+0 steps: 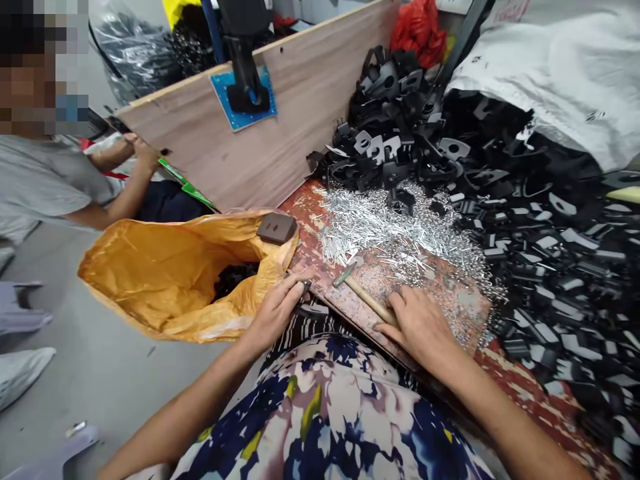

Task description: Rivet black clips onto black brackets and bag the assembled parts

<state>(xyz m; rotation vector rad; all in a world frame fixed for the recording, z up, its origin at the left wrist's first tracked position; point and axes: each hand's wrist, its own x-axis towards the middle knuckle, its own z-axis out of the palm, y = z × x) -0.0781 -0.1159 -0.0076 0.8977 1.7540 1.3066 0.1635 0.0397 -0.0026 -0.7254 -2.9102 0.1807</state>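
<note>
My left hand (278, 305) is closed at the bench's near edge, beside the yellow sack. Its fingers pinch a black plastic part (314, 311), whose far end sticks out to the right. My right hand (423, 325) is closed around the handle end of a small hammer (367, 298). The hammer lies low over the worn bench top, its greenish metal head pointing left toward my left hand. Just beyond the hammer spreads a heap of loose silvery nails (370, 223).
A yellow sack (125, 287) stands open at left, with black parts inside and a brown block (277, 228) on its rim. Piles of black plastic parts (545, 267) cover the right. A wooden board (305, 100) rises behind. Another person (45, 177) sits at left.
</note>
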